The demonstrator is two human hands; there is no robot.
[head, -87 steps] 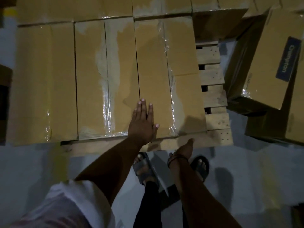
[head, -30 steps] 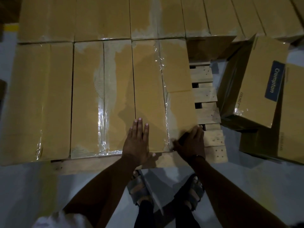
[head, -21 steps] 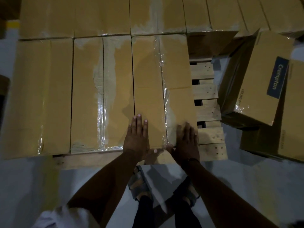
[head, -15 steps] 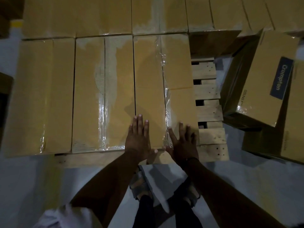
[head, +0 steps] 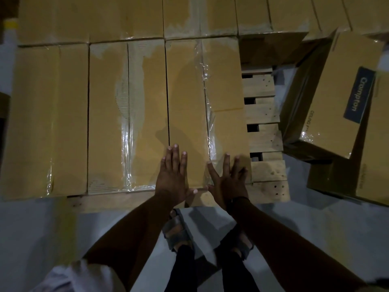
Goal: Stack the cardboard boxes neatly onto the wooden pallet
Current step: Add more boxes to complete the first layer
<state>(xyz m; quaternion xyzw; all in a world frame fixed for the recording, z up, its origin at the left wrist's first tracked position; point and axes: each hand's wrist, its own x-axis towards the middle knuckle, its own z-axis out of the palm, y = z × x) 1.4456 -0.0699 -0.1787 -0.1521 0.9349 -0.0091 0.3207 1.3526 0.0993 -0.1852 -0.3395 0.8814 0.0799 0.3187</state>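
The left hand (head: 172, 175) and right hand (head: 230, 178) press flat, fingers straight, side by side on the near end of the rightmost cardboard box (head: 187, 102) in the front row. The box sits on the wooden pallet (head: 263, 114), tight against its neighbours. Loose boxes (head: 336, 98) lie tilted on the grey floor (head: 315, 228) to the right.

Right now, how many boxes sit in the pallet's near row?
3. The left box, the middle box and the right box, with the left hand and right hand flat on it. Bare pallet slats show beyond it; none seem hidden.
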